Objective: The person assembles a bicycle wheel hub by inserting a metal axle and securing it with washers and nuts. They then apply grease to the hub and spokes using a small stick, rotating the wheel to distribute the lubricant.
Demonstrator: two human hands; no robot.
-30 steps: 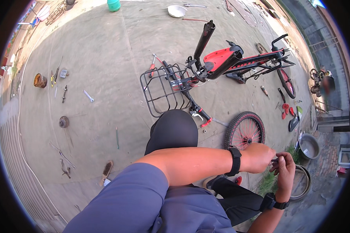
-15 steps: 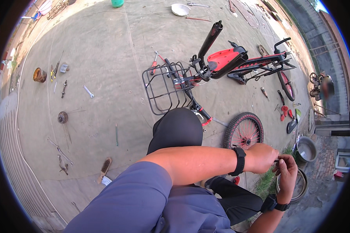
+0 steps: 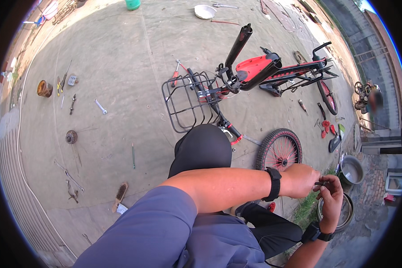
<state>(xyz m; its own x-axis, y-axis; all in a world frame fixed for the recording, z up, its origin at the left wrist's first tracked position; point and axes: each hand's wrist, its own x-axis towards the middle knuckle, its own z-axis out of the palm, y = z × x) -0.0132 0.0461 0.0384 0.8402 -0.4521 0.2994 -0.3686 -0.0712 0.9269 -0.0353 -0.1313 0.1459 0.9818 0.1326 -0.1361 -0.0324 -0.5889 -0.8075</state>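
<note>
My left arm reaches across to the right, over my bent knee. My left hand is closed, and its fingertips pinch one end of a small dark thin piece whose kind I cannot make out. Facing it, my right hand is also closed, with thumb and bent fingers at the piece's other end. Just beyond my left wrist stands a small bicycle wheel with a black tyre and red spokes. The black and red bicycle rests upside down farther off, its front fork bare and its wire basket on the ground.
Left on the concrete lie a wrench, a rusty can, a hub with loose spokes, a green stick and a brush. Right are a grey basin, a rim and red parts. A white bowl sits far off.
Both hands stay together around the small dark piece. The right hand's fingers have shifted slightly, and a little more of the piece shows between the hands.
</note>
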